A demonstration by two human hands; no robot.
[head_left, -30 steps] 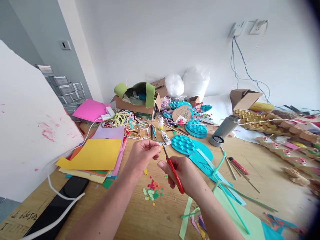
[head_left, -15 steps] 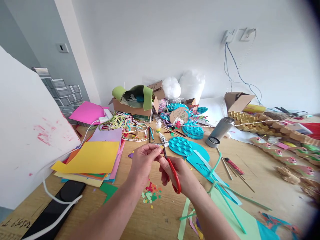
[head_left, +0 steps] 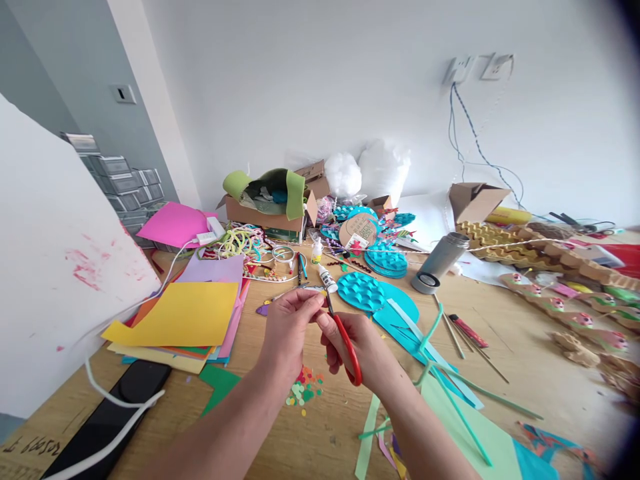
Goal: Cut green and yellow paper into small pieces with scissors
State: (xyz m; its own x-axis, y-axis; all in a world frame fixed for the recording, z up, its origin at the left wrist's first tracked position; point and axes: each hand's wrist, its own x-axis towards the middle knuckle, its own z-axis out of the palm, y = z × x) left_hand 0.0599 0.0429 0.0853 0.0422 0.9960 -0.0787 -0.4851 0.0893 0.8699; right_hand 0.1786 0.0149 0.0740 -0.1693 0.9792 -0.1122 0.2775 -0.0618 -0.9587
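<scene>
My right hand is closed round red-handled scissors, their dark blades pointing up and away from me. Against it, my left hand pinches a small yellow piece of paper, mostly hidden by the fingertips, right at the blades. Below the hands, small paper dots in red, green, orange and yellow lie in a loose heap on the wooden table. Just beyond the blades is a white glue bottle lying tilted.
Coloured paper sheets are stacked on the left, beside a black phone with a white cable. A blue textured oval, a metal flask and green pipe cleaners lie to the right. Behind stands a cardboard box.
Both hands stay almost where they were, at the scissors' blades. My left hand has shifted very slightly right, covering a bit more of the paper dots.
</scene>
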